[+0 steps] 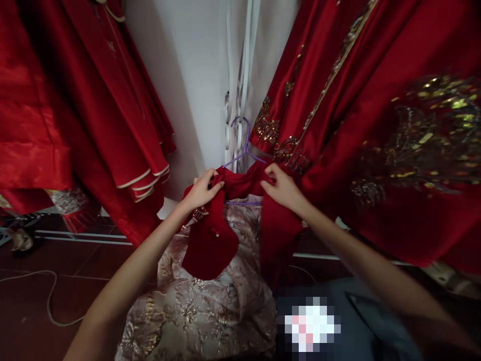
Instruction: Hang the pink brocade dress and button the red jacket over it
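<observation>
A dark red jacket (pixel 212 240) hangs open at the front on a purple hanger (pixel 246 149). Under and behind it is a pale gold floral brocade garment (pixel 195 306). My left hand (pixel 205 189) pinches the jacket at its left shoulder, thumb against the cloth. At the opposite shoulder, my right hand (pixel 280 184) has its fingers curled on the red fabric. A small beaded ornament shows just below my left wrist. The hanger's lower bar runs between the two front panels.
Red garments with pale trim (pixel 128 125) hang on the left. Red garments with gold sequins (pixel 424 135) hang on the right. White straps (pixel 240 60) dangle against the pale wall. A white cable (pixel 50 296) lies on the dark tiled floor, and a shoe (pixel 21 239) stands farther left.
</observation>
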